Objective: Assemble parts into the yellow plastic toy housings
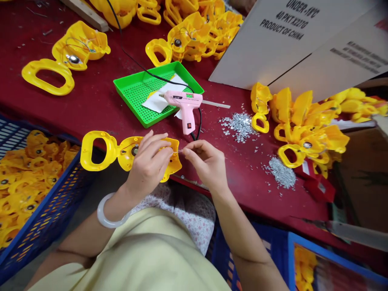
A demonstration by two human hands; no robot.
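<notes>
In front of me a yellow plastic shell (98,150) with a loop-shaped end lies open side up at the table's front edge. A round dark part sits inside it. My left hand (151,161) is curled over the shell's right half and grips it, hiding much of the inside. Just off the shell's right end, my right hand (207,163) pinches a thin wire (180,151) between thumb and fingertips. The wire reaches toward my left fingertips. A pink glue gun (185,106) with a glue stick in its back rests just beyond my hands, on a green tray's edge.
The green perforated tray (133,87) holds white paper. Piles of small silvery screws (282,172) and washers (241,126) lie to the right. More yellow shells (309,141) stand by a large carton (291,44). Blue crates (45,226) flank me, and a black cord crosses the table.
</notes>
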